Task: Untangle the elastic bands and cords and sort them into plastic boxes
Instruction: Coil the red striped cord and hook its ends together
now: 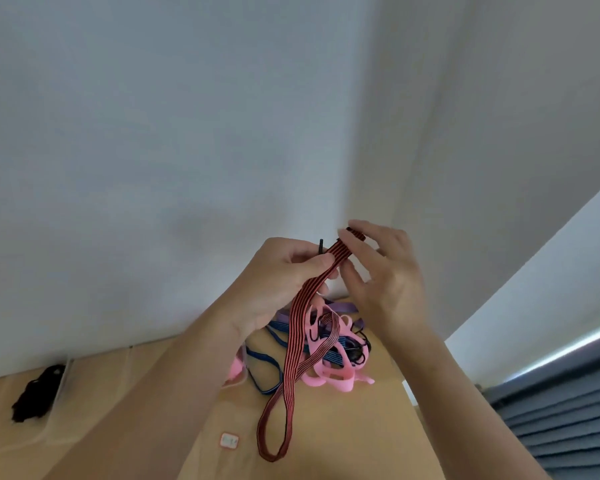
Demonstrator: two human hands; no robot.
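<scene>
A flat red band with black stripes (293,355) hangs in a long loop from both raised hands down to the table. My left hand (274,282) grips it between thumb and curled fingers, with a short black cord end (321,245) sticking up beside the thumb. My right hand (381,271) pinches the band's top end with fingertips. Below lies a tangled pile: pink bands (329,374), blue bands (264,365), purple bands (343,308) and black cords (355,351).
The wooden table (368,427) meets a white wall at the back. A clear plastic box (58,389) at the left holds black cords (35,393). A small white label (229,440) lies on the table. Grey-blue curtain folds (561,420) hang at the right.
</scene>
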